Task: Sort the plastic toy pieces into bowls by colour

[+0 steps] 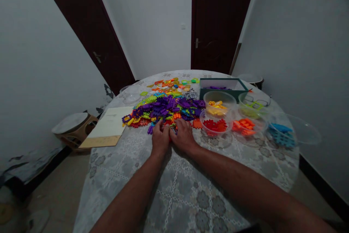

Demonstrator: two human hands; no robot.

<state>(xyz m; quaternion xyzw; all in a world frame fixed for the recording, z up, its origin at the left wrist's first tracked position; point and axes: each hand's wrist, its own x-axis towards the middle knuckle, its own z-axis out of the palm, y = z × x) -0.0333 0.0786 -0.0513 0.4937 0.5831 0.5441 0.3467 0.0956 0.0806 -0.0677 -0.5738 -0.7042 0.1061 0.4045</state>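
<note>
On the table, a large heap of plastic interlocking pieces (163, 105) spreads out, mostly purple on top with green, yellow, blue and orange among them. At its near edge, my left hand (160, 138) and my right hand (184, 136) are close together, thumbs almost meeting. Between them shows a bit of a red plastic piece (171, 138), which the curled fingers of both hands appear to grip; most of it is hidden. Just right of my right hand lies an orange-red square piece (197, 124).
Clear round tubs hold sorted pieces: red pieces (215, 126), yellow pieces (216, 107), orange pieces (243, 126) and blue pieces (282, 135). A green-edged box (223, 93) with purple pieces stands behind them. Left lies an open paper pad (111, 124). Eyeglasses (259, 101) rest on a tub.
</note>
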